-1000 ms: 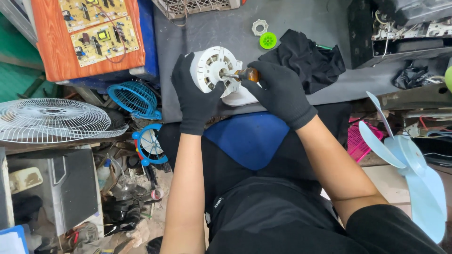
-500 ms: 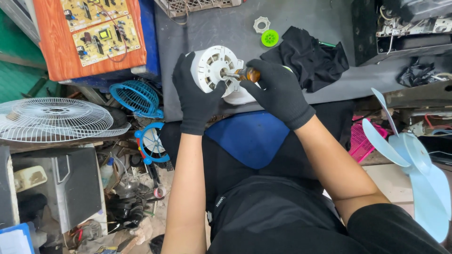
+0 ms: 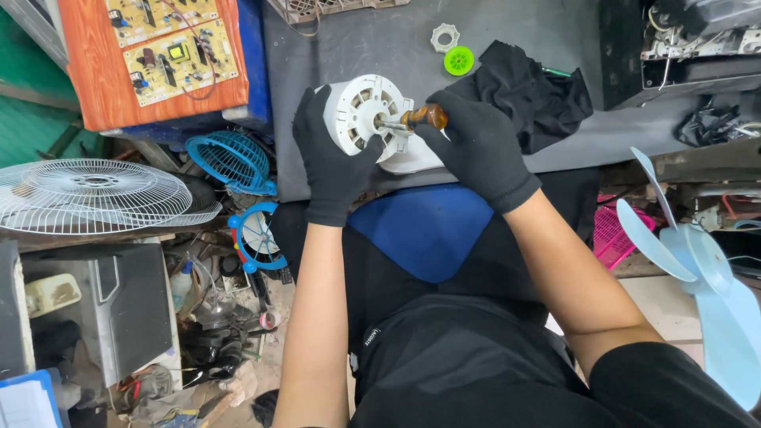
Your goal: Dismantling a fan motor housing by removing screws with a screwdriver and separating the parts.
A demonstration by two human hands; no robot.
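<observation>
Both my hands wear black gloves. My left hand [image 3: 331,162] grips the side of a white round fan motor housing [image 3: 366,111] at the near edge of a grey workbench [image 3: 357,43]. My right hand [image 3: 476,147] is closed on a screwdriver with an amber handle [image 3: 424,117]; its tip points left into the housing's centre. A white part [image 3: 412,158] lies under the housing, partly hidden by my right hand.
A black cloth [image 3: 527,87], a green cap [image 3: 459,60] and a white nut [image 3: 445,36] lie on the bench behind the motor. Circuit boards [image 3: 170,43] rest on an orange board at left. A wire fan guard [image 3: 95,190], blue grilles [image 3: 230,158] and pale-blue fan blades [image 3: 705,277] surround me.
Both hands and the motor housing stay almost where they were; the view has shifted slightly. The screwdriver remains against the housing's centre.
</observation>
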